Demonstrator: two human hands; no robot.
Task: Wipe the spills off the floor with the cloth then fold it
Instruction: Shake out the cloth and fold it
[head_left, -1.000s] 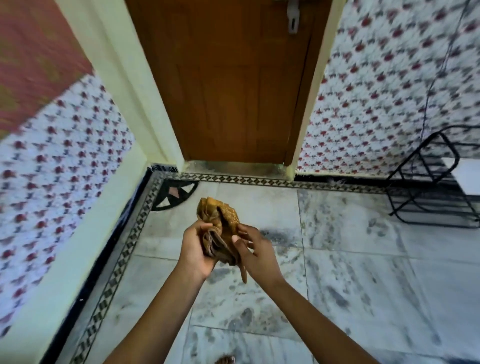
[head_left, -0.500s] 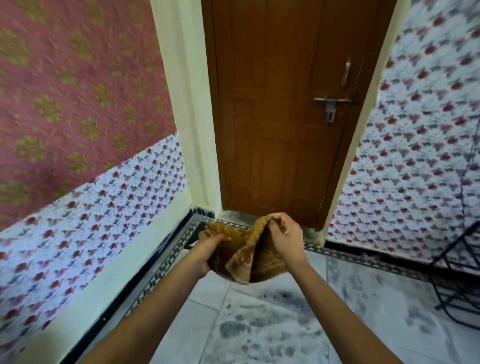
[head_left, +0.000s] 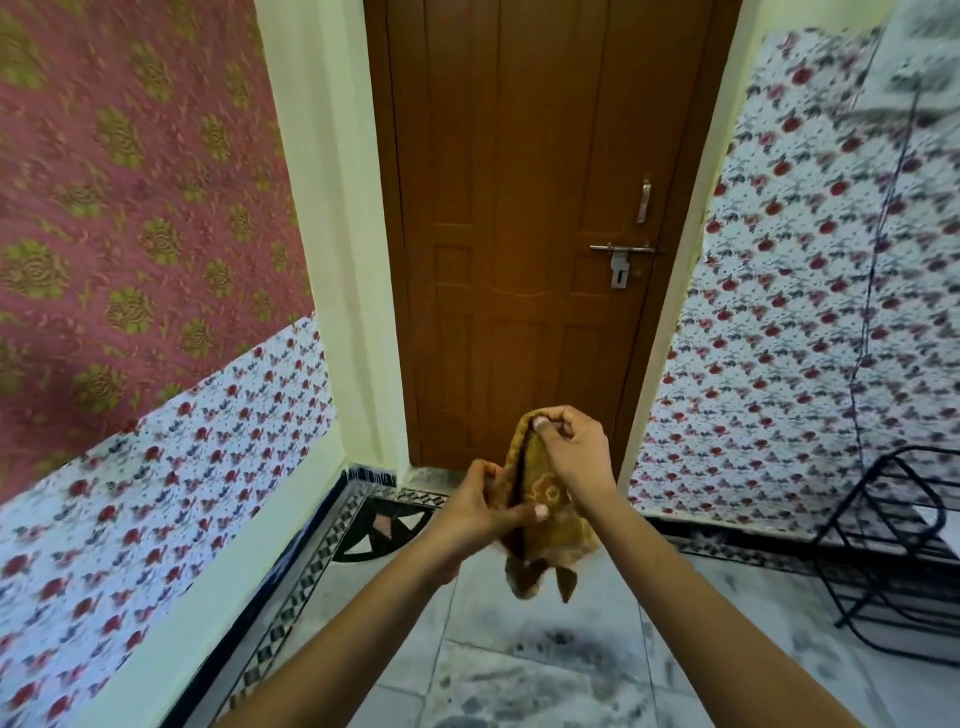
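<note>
A brown-yellow patterned cloth (head_left: 548, 519) hangs in the air in front of me, above the grey marble floor (head_left: 519, 675). My right hand (head_left: 571, 457) pinches its top edge between thumb and fingers. Lower and to the left, my left hand (head_left: 478, 514) holds the cloth's side, its thumb lying across the front of the fabric. The cloth is bunched and doubled over, and its lower corners dangle free. Dark smudges mark the floor tiles below.
A shut brown wooden door (head_left: 519, 234) with a metal latch (head_left: 621, 260) faces me. Floral-papered walls flank it on both sides. A black metal wire rack (head_left: 893, 561) stands on the floor at the right. A patterned tile border (head_left: 291, 623) runs along the left wall.
The view has tilted up from the floor toward the door. My hands have lifted the cloth; the right hand has risen to its top edge while the left has drawn in close against its side.
</note>
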